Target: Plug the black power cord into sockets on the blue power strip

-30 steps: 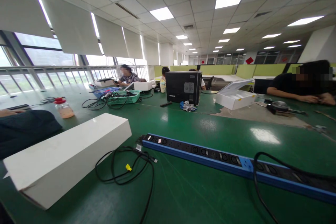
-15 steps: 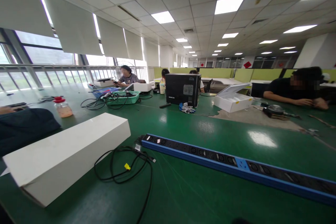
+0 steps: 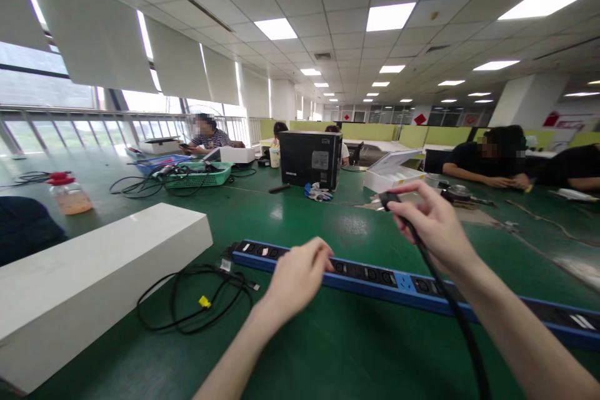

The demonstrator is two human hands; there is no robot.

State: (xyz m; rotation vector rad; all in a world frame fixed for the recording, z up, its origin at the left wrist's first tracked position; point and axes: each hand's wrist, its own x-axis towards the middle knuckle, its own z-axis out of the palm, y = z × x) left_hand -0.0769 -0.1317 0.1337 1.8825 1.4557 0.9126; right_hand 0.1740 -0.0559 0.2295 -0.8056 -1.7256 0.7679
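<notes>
A long blue and black power strip (image 3: 370,275) lies across the green table. My left hand (image 3: 300,272) is closed over it left of the middle, fingers curled down onto its sockets; the fingertips are partly hidden. Above the strip, my right hand (image 3: 434,222) pinches the black plug (image 3: 388,199) of a power cord (image 3: 445,300) between thumb and fingers, apart from the strip. The thick black cord hangs from the plug and crosses in front of the strip to the bottom edge. Left of my left hand, a thin coiled black cable (image 3: 173,300) with a yellow tag lies on the table.
A long white box (image 3: 112,269) is at the left. Further back are a red-capped bottle (image 3: 70,194), a green basket (image 3: 201,176) of cables, a black computer case (image 3: 309,159), gloves (image 3: 319,192) and an open white box (image 3: 394,169). Several people sit around the table.
Both my hands have come into view: the left onto the power strip, the right raised with the cord's plug. The view has turned slightly right, and another person's arm shows at the right.
</notes>
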